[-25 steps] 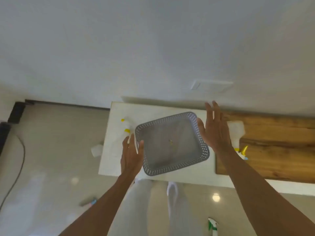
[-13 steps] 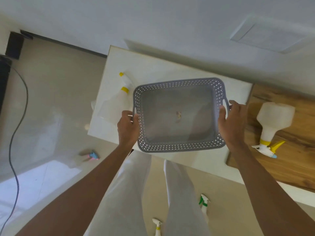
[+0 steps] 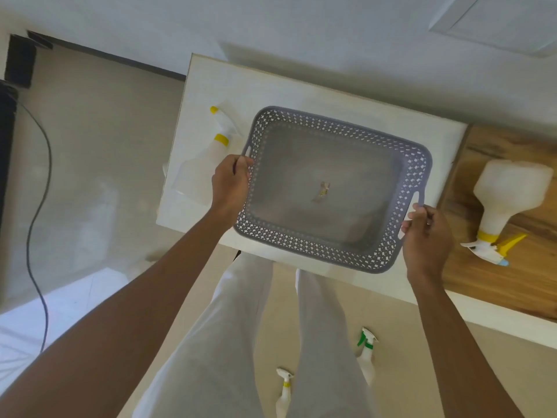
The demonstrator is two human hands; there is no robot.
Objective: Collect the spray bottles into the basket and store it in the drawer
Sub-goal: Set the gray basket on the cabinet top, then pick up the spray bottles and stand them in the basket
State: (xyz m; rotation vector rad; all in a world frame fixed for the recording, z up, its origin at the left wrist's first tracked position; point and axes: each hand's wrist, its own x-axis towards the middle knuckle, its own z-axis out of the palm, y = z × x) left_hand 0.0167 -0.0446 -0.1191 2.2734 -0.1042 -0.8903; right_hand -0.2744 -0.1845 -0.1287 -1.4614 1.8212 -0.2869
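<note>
Floor level, nearest the person: the yellow-collared floor bottle [image 3: 284, 387] shows in the gap between the white-trousered legs [image 3: 241, 327]; the green-trigger floor bottle [image 3: 365, 351] lies just right of the right leg, partly hidden by it.

Grip state: the left hand [image 3: 230, 184] grasps the left short side of the basket [image 3: 301, 240] at its slot handle, fingers curled over the rim; the right hand [image 3: 426, 236] grasps the opposite handle, fingers curled round the rim.

Basket position: grey, with perforated walls, it sits over the near edge of the white tabletop [image 3: 301, 89], towards that top's left half; whether its base rests on the tabletop or is raised cannot be determined; a small scrap [image 3: 322, 191] lies at the centre of its base.

Tabletop, left edge: the translucent bottle [image 3: 196, 173] lies on its side with a yellow collar, just beside the basket's left side, partly behind the left hand.

Wooden top [image 3: 512, 285], adjoining the white tabletop's right edge: the large white bottle [image 3: 509, 191] lies on its side, yellow collar and yellow trigger towards the near edge, apart from the basket, beyond the right hand.

Farther left on the floor: a grey cable [image 3: 36, 206] curves along; a white wall [image 3: 271, 22] stands behind the tabletop's far edge.
</note>
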